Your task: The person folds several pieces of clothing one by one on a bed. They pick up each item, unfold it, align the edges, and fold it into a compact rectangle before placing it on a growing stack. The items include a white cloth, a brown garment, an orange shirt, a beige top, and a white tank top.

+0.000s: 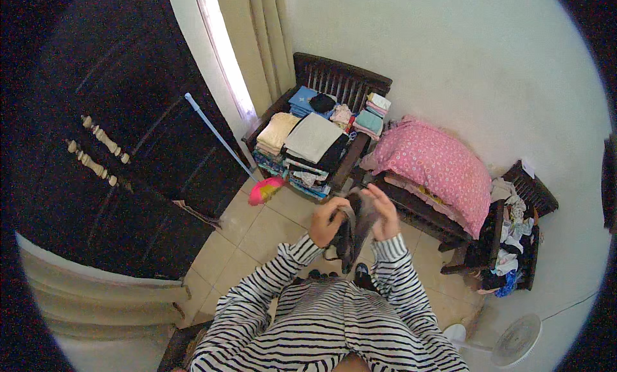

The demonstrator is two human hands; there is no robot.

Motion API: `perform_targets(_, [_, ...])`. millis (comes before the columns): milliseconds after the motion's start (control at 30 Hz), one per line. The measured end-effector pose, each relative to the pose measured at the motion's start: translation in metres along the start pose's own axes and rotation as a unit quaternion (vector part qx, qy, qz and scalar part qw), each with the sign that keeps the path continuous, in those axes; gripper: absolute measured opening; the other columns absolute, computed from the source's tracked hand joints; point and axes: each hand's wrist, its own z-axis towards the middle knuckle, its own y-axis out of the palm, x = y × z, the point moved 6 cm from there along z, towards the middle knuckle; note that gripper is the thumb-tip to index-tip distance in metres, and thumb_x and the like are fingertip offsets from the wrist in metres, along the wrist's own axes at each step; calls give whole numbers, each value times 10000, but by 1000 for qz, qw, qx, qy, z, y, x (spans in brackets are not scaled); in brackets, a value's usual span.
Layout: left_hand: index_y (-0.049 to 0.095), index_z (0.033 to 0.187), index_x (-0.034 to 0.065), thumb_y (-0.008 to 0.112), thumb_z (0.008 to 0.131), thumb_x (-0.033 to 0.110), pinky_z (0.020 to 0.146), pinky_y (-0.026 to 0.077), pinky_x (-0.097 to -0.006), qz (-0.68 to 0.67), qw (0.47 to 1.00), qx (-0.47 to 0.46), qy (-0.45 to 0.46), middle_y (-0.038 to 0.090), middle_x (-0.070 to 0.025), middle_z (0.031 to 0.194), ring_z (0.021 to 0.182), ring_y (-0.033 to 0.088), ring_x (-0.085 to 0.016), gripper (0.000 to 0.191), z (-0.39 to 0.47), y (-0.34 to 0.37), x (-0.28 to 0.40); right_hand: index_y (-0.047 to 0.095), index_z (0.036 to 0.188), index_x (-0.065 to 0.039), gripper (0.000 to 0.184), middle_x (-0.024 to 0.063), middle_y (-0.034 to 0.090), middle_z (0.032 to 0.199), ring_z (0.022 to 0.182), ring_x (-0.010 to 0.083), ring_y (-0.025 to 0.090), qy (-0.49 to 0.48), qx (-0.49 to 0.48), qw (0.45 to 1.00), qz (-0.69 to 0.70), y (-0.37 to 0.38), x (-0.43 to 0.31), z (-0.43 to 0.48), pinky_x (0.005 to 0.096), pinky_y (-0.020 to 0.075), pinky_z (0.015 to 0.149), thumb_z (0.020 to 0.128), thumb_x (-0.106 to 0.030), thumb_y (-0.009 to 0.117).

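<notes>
In front of my body a dark grey-brown piece of fabric (354,227), perhaps a garment, hangs between my two hands. My left hand (329,222) curls around its left side, fingers and thumb closed on the cloth. On the other side, my right hand (384,213) has its fingers bent over the upper right edge. Motion blurs the cloth there, and my right thumb is hard to make out. A thin loop or strap dangles at the lower left of the fabric.
Folded clothes (315,136) are stacked on a dark wooden chair (347,71). Right of it, a pink patterned cushion or bundle (434,165) covers a wooden seat. Loose clothes (511,237) fill another chair. A blue-handled duster (221,143) leans by the dark door (144,73); a fan (518,340) stands lower right.
</notes>
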Motion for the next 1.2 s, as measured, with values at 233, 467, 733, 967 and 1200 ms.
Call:
perform_targets(233, [506,870,-1,473,674,7,773,389,-311,-3,1000,10,-16,527,-117,857,841,507,-236,199,4,13,-13,151,1249,-96,692,144,356,1226,1023,161,434,-141,-71,936,-314,23,-8,0,250,383,818,690,106,506])
perform_targets(467, [553,906,23,497,772,89,681,407,-254,-205,964,14,-167,544,-108,899,783,514,-146,159,6,31,-33,272,1092,-77,560,114,430,1066,997,185,470,-81,-78,951,-287,10,-4,-2,261,426,796,633,179,465])
perform_targets(733, [562,852,-29,542,751,80,593,429,-235,95,987,115,-57,588,-96,721,616,530,-136,151,17,5,-9,402,1054,-47,464,140,511,910,844,258,537,-130,-92,811,-563,-42,30,-7,325,439,725,626,-74,581])
perform_targets(967, [538,902,-45,512,778,69,622,414,-207,-4,977,203,-62,560,-39,783,709,499,-80,170,31,-43,-23,613,803,-84,204,141,597,716,654,214,588,115,5,665,-738,-152,109,-30,337,454,599,601,-60,596])
perform_targets(1200, [508,1005,-81,480,828,193,762,392,-271,119,942,284,-133,571,-141,930,849,522,-183,327,29,-104,-98,587,754,-28,160,97,597,700,633,190,573,-6,68,717,-693,-170,-40,28,312,449,570,594,-18,586])
